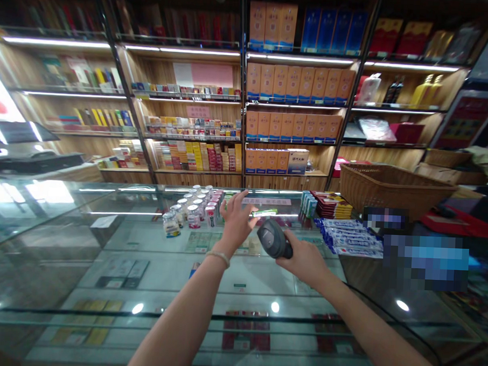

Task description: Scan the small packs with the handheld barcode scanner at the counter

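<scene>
In the middle of the head view, above the glass counter (163, 276), my left hand (236, 223) pinches one end of a slim green pack (266, 212) between thumb and finger. Its other fingers are raised. My right hand (306, 263) is wrapped round the handle of a dark grey barcode scanner (271, 238). The scanner's head points left and up, close to the green pack. Several small white-lidded jars (171, 224) stand just left of my left hand. The print on the pack is too small to read.
A wicker basket (389, 184) stands at the counter's right. Before it lie blue-and-white packets (349, 237) and red and yellow packs (332, 204). A black cable (387, 314) trails right. Shelves with orange boxes (297, 84) line the back. A dark machine (34, 163) stands at left.
</scene>
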Demonstrator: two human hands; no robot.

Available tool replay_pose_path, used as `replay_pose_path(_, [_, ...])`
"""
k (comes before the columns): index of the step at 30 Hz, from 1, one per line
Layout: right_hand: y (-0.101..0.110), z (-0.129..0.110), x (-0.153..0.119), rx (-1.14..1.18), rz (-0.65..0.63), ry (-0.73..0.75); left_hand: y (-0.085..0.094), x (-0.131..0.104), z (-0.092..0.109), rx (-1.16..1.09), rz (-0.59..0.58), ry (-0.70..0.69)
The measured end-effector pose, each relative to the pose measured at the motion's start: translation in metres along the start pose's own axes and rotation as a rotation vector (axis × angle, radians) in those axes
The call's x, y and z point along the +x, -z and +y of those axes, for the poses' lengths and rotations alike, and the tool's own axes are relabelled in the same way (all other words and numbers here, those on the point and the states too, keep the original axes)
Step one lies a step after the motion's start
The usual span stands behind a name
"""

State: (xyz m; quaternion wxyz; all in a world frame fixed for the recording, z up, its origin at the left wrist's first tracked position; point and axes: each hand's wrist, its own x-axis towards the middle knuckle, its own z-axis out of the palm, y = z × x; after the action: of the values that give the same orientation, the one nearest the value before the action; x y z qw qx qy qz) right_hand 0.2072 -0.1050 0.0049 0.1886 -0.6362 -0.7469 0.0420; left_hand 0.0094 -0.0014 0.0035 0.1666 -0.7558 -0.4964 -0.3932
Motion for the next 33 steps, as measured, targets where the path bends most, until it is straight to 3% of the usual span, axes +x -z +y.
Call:
replay_pose_path(15, [0.000,0.008,0.004,0.017,0.108,-0.033,0.001,0.000,-0.002,-0.006,0.004,0.005])
replay_pose_path(20, [-0.011,0.021,0.010,0.004,0.224,0.126,0.005,0.001,-0.001,-0.016,0.002,0.016])
replay_pose_path(33, [-0.023,0.022,0.008,-0.102,0.074,0.165,0.006,0.003,-0.002,-0.023,0.005,0.022])
